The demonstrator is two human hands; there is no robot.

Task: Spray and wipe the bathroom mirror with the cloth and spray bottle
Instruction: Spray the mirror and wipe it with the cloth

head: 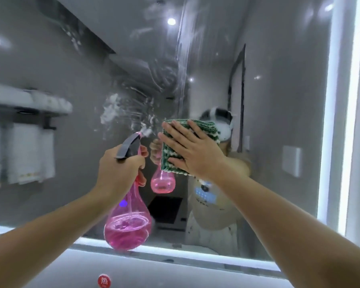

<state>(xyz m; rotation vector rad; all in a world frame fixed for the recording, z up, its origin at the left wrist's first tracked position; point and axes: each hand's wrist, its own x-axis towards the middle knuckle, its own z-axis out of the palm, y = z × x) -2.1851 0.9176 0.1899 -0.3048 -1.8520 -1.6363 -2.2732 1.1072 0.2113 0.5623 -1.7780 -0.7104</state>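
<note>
The large bathroom mirror (279,100) fills the view, with white foam smears and wipe streaks across its upper middle. My left hand (119,169) grips the neck of a pink pear-shaped spray bottle (127,225) with a grey trigger head, its nozzle pointing at the glass close to the foam. My right hand (193,150) presses a folded green-and-white cloth (208,129) flat against the mirror with straight fingers, just right of the nozzle. The bottle holds pink liquid in its lower part.
A lit white strip frames the mirror along its right side (351,121) and bottom edge (175,252). A red round sticker (104,280) sits on the surface below. Reflected in the glass are a towel rack (29,142) at left and the person.
</note>
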